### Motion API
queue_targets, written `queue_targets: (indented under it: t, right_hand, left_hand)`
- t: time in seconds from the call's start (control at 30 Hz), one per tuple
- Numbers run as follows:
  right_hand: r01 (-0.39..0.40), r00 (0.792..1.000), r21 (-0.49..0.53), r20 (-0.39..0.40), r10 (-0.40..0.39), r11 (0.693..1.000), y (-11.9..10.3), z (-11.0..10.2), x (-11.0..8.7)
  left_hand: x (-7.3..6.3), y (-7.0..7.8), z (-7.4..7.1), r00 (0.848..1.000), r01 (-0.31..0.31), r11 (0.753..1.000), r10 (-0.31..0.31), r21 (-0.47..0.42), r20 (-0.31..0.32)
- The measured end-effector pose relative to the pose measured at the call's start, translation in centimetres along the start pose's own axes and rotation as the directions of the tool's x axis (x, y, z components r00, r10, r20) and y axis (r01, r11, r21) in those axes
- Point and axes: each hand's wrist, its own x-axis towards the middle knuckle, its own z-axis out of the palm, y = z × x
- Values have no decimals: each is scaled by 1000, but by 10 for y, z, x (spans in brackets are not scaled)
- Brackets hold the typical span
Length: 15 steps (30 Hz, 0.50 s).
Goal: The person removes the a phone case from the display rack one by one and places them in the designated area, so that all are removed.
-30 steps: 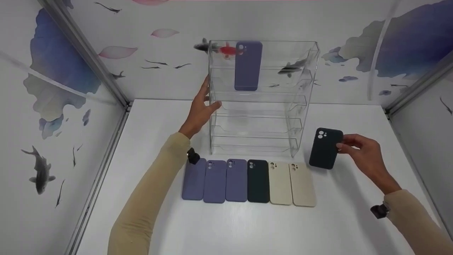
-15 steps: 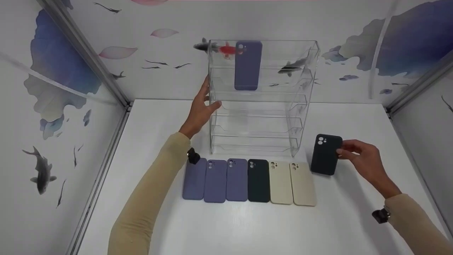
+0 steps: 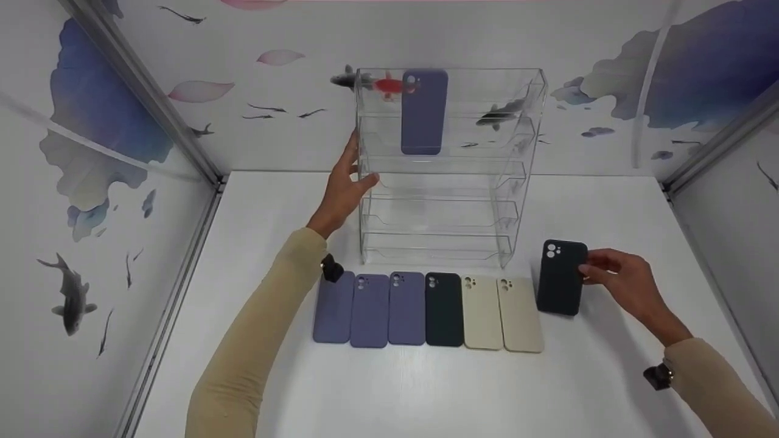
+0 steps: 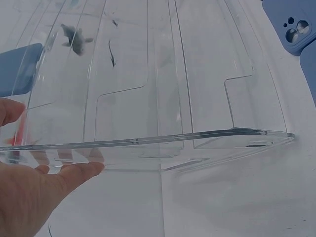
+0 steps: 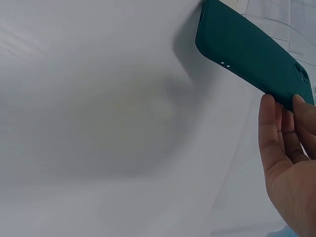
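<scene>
My right hand pinches a dark green phone case by its right edge, thumb on the near face. The case tilts just above the table, to the right of the row; the right wrist view shows its green side and camera cutout. At the left side panel of a clear acrylic rack, my left hand grips the panel, with the thumb in front and the fingers outside. A purple phone case stands in the rack's top tier, left of its middle.
In front of the rack lies a row of phone cases: purple ones at left, a dark green one, then cream ones at right. White walls with painted fish enclose the table.
The right hand has brought the dark green case lower and nearer, towards the right end of the row. My left hand stays on the rack.
</scene>
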Motion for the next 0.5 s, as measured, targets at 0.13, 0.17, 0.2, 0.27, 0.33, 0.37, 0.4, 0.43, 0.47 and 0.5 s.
queue_targets:
  t: [0.13, 0.17, 0.2, 0.27, 0.33, 0.37, 0.4, 0.43, 0.47, 0.5]
  right_hand:
    - [-20, 1000, 21, 4, 20, 1000, 6, 2, -4]
    - [-23, 1000, 25, 5, 23, 999, 7, 3, -5]
    - [-25, 1000, 28, 5, 25, 999, 9, 3, -6]
    - [-29, 1000, 24, 6, 29, 999, 12, 5, -9]
    - [-37, 999, 10, 8, 37, 999, 14, 5, -12]
    - [-42, 999, 2, 11, 42, 999, 14, 6, -13]
    - [-50, 999, -7, 14, 50, 999, 15, 6, -14]
    - [-54, 998, -17, 17, 54, 998, 15, 7, -16]
    - [-60, 998, -25, 20, 61, 998, 16, 7, -17]
    - [-66, 998, -30, 23, 67, 997, 16, 7, -18]
  left_hand:
    - [0, -2, -1, 1000, 9, 1000, -8, 5, -3]
    - [0, -2, -1, 1000, 11, 1000, -11, 7, -5]
    - [0, -3, -1, 1000, 15, 1000, -15, 9, -7]
    - [1, -3, -1, 1000, 22, 1000, -22, 7, -9]
    - [1, -3, 0, 1000, 27, 1000, -27, -4, -8]
    - [1, -2, 0, 1000, 27, 1000, -27, -11, -7]
    - [1, -1, 0, 1000, 27, 999, -28, -17, -5]
    - [1, 1, 0, 1000, 30, 999, -30, -22, -2]
    - [-2, 6, 1, 999, 32, 999, -32, -26, 0]
    - [-4, 10, 1, 999, 35, 999, -35, -30, 2]
